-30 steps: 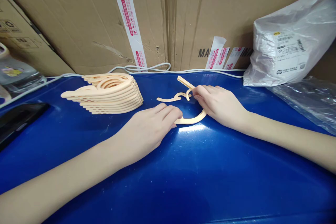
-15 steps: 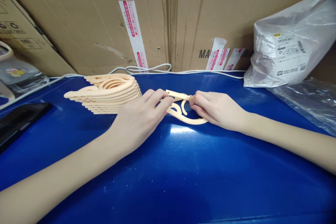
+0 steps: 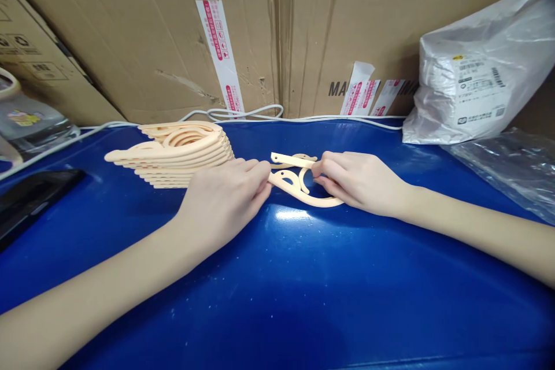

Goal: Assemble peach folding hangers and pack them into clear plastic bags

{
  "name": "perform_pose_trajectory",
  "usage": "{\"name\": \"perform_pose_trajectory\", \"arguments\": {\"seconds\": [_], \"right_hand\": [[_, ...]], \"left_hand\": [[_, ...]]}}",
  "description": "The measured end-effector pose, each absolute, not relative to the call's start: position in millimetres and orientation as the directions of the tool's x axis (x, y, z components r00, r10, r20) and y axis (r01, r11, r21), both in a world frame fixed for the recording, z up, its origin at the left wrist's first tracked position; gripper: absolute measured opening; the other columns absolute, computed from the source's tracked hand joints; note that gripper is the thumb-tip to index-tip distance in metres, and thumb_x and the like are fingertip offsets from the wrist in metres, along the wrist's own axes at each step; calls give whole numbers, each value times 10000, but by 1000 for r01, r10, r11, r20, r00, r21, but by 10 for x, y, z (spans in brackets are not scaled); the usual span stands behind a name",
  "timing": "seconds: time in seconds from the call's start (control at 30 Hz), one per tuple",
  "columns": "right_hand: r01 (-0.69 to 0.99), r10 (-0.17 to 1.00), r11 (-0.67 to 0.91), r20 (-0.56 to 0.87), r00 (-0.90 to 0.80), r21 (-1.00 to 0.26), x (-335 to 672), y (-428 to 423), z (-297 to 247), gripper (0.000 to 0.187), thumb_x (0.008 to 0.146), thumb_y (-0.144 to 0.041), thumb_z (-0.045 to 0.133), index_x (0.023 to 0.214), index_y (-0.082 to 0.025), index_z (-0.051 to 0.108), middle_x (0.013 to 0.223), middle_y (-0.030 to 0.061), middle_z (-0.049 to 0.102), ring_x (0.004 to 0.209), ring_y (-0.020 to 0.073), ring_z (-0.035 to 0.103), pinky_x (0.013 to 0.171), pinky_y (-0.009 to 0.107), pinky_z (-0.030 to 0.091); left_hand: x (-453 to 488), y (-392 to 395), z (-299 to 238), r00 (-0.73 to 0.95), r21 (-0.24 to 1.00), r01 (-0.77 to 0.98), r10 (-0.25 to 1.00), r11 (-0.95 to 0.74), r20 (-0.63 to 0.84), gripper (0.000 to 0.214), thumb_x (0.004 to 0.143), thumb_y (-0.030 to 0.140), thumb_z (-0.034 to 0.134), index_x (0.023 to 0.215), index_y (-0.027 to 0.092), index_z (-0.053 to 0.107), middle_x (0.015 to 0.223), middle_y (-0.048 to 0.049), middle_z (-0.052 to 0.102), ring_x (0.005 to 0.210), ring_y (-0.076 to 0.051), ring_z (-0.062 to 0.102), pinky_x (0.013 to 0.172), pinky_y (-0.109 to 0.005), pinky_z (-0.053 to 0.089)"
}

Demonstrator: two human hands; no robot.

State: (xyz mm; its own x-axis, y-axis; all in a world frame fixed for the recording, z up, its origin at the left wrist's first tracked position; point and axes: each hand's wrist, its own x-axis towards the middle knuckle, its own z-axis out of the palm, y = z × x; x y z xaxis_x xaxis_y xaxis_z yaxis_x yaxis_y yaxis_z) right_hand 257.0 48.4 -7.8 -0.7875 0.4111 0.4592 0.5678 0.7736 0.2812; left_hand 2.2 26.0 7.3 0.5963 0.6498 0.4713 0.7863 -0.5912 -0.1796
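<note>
A cream plastic folding clothes hanger (image 3: 310,199) is stretched between my hands, low over the blue table. At its left end my left hand (image 3: 228,193) is closed, fingers curled round the tip of the curved arm. My right hand (image 3: 362,182) pinches the right side, where a flat bar (image 3: 291,160) with a small hole at its free end sticks out leftward. The hook part curves in the middle between the hands. Behind and left of my left hand is a stack of like hangers (image 3: 186,153). The fingertips of both hands are partly hidden.
Large cardboard boxes (image 3: 151,52) stand along the back, with a white cable (image 3: 329,119) in front. A white plastic-wrapped package (image 3: 459,75) and clear plastic film (image 3: 507,162) are at right. A black phone (image 3: 37,202) and a clear container (image 3: 32,118) are at left.
My left hand has shifted slightly left and down, off the flat bar's end and onto the curved arm's tip, fingers more curled. My right hand has barely moved.
</note>
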Motion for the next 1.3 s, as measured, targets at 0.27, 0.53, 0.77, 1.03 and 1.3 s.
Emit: {"name": "perform_pose_trajectory", "arguments": {"seconds": [0.27,0.53,0.77,1.03,1.3], "right_hand": [[605,504,793,477,-720,76,2561,440,-74,160,1012,-261,466,974,-137,561,844,40,647,654,155,582,593,270,412],[441,442,892,413,-797,-103,2446,252,-56,387,1055,-389,349,1084,-112,618,916,71,662,793,188,585,734,316,453],[378,319,924,430,-845,55,2453,226,-87,344,1022,-211,329,1165,-96,621,973,87,705,879,211,617,741,354,442],[353,187,879,451,-873,319,2413,198,-60,242,1003,-177,440,1093,-128,659,796,34,650,685,185,487,590,325,358],[381,217,882,478,-851,276,2410,177,-69,229,984,-168,447,994,-150,674,809,43,621,687,177,455,607,315,370]], "left_hand": [[79,258,84,461,205,814,820,-543,339,114,911,260,517,819,196,499,734,22,558,634,-147,519,557,-261,311],[112,219,-3,470,324,740,798,-589,377,327,865,405,621,1086,201,492,954,2,614,782,-156,602,605,-254,425],[103,149,6,440,263,788,809,-556,390,402,837,373,674,1150,235,463,1089,11,630,766,-148,659,565,-247,451],[138,70,51,494,137,807,784,-574,375,431,832,216,585,1240,231,446,1115,-12,626,754,-164,681,478,-248,409],[142,89,58,524,171,783,783,-598,336,428,833,154,611,1237,222,488,1099,-18,671,833,-186,699,570,-259,474]]}}
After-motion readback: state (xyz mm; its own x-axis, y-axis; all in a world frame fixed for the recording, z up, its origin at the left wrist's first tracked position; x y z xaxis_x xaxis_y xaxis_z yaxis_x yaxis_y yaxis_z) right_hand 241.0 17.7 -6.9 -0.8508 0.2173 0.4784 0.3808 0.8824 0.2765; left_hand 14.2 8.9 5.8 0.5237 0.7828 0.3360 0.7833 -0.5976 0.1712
